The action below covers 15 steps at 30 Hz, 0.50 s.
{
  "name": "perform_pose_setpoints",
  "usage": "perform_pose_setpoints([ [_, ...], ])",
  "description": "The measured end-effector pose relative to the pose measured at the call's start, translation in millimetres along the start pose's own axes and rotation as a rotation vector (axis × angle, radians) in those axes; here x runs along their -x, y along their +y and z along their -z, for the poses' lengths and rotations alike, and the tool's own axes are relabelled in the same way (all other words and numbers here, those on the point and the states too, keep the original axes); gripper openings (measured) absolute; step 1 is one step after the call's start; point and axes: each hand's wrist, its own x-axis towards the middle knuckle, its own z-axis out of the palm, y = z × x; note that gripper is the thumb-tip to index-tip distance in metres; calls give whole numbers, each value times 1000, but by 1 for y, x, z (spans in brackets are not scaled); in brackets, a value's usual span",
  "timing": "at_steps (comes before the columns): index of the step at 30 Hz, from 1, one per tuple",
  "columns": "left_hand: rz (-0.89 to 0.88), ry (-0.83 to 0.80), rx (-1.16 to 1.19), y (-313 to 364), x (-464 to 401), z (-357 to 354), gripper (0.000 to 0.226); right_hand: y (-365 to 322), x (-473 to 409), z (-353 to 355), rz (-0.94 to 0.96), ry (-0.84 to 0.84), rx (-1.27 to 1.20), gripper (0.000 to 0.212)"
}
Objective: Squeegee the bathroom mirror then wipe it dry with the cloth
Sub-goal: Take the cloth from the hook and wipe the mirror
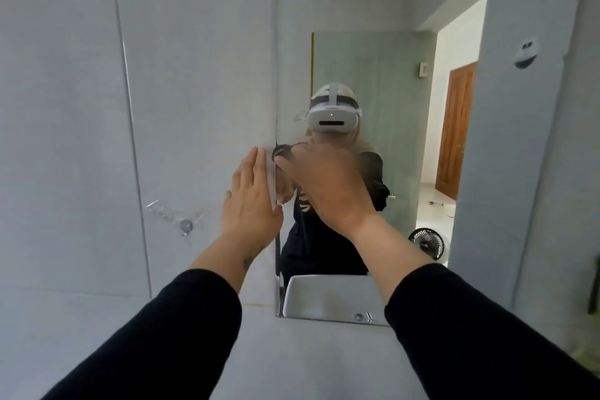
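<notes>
The tall bathroom mirror (354,10) hangs on the grey wall straight ahead and reflects me and the doorway behind. My left hand (251,201) lies flat and open on the wall, fingers up, right at the mirror's left edge. My right hand (324,185), blurred by motion, reaches across the glass at mid height. Its fingers curl around a dark squeegee (280,150) near the left edge, which the hand mostly hides. No cloth is in view.
A small metal suction hook (185,226) sticks to the wall left of the mirror. A white round holder (526,53) is fixed to the right wall. The mirror's bottom shows a reflected white basin (324,295) and a black fan (426,242).
</notes>
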Motion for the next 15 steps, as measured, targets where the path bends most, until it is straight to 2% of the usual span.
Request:
perform_pose_setpoints([
  [2,-8,-6,8,5,-1,-3,100,15,14,3,-33,0,15,70],
  [7,39,-65,-52,17,2,-10,111,68,48,13,-313,38,49,59],
  [11,51,-68,-139,16,1,-16,113,112,77,18,-399,64,46,53],
  [15,32,-28,-170,15,0,-22,116,146,111,23,-709,133,48,49],
])
